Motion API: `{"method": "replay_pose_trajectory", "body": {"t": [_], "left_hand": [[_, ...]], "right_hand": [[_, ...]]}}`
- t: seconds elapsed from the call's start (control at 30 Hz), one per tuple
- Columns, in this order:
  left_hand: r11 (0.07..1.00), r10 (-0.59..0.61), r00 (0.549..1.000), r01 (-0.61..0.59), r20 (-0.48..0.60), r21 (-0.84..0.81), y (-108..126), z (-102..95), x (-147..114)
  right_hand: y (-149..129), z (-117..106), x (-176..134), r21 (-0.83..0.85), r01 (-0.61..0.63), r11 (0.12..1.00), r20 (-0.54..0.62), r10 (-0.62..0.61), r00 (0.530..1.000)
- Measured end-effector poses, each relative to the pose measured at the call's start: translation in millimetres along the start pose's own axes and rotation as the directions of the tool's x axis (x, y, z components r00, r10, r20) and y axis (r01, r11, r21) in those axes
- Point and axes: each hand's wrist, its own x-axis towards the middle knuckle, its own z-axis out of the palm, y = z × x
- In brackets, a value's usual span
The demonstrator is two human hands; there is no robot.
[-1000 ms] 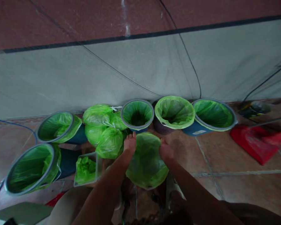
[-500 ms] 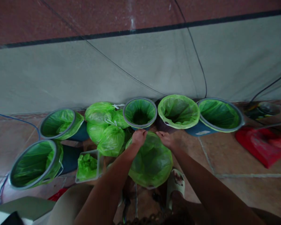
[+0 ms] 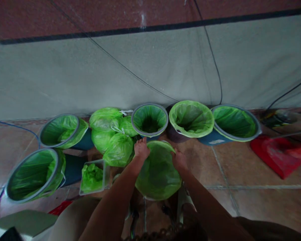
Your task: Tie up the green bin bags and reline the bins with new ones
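Between my feet stands a bin lined with a thin green bag (image 3: 158,172), its edge folded outward over the rim. My left hand (image 3: 141,149) is at the far left of that rim, with fingers curled over the bag's edge. On the far right, my right hand (image 3: 179,159) has its fingers closed on the edge of the same bag. The bin's body is hidden beneath the liner. Just beyond it is a smaller lined bin with a grey ring (image 3: 150,134).
By the wall stand a lined bin without a ring (image 3: 190,118) and a blue ringed bin (image 3: 235,122). Tied green bags (image 3: 119,150) lie left, beside a clear tub (image 3: 92,177) of green plastic. Two tipped bins (image 3: 35,175) lie farther left. A red dustpan (image 3: 278,155) is right.
My hands have moved apart along the rim, the left one leftward and the right one right and nearer me. The lined bin has shifted slightly left in view.
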Motion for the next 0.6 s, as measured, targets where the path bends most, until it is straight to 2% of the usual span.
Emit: {"method": "replay_pose_trajectory", "body": {"t": [0.07,0.17,0.23,0.3,0.33,0.4,0.47,0.53,0.6], "left_hand": [[0.998,-0.05,0.999,0.05,0.003,-0.043,-4.4,-0.6,-4.7],[0.995,-0.02,0.998,0.026,0.06,-0.101,-5.7,-3.0,-7.5],[0.991,0.02,0.997,-0.01,0.07,-0.133,-3.9,-4.3,-6.4],[0.984,0.049,0.998,-0.041,0.04,-0.173,-2.4,-4.6,-4.2],[0.978,0.065,0.998,-0.059,0.021,-0.2,-2.3,-4.3,-3.2],[0.96,0.098,0.995,-0.098,-0.013,-0.262,-4.2,-3.2,-2.2],[0.938,0.124,0.991,-0.134,-0.051,-0.319,-8.6,-1.8,-3.1],[0.924,0.143,0.987,-0.16,-0.073,-0.349,-14.6,-0.7,-5.6],[0.923,0.17,0.983,-0.186,-0.077,-0.337,-20.8,-0.3,-8.9]], "right_hand": [[6.9,10.0,-23.9,0.023,-0.155,0.988,-0.033,0.156,0.987],[14.0,22.7,-52.6,0.143,-0.233,0.962,-0.111,0.249,0.962],[14.0,22.3,-57.0,0.201,-0.183,0.962,-0.244,0.23,0.942],[8.7,12.9,-46.4,0.225,-0.069,0.972,-0.371,0.151,0.916],[4.1,5.8,-36.7,0.231,-0.006,0.973,-0.4,0.101,0.911],[-7.1,-9.2,-13.3,0.257,0.097,0.961,-0.321,-0.01,0.947],[-17.5,-20.0,8.3,0.25,0.112,0.962,-0.177,-0.068,0.982],[-23.1,-23.4,22.0,0.208,0.119,0.971,-0.039,-0.113,0.993],[-22.3,-20.7,26.3,0.149,0.149,0.978,0.047,-0.157,0.986]]}}
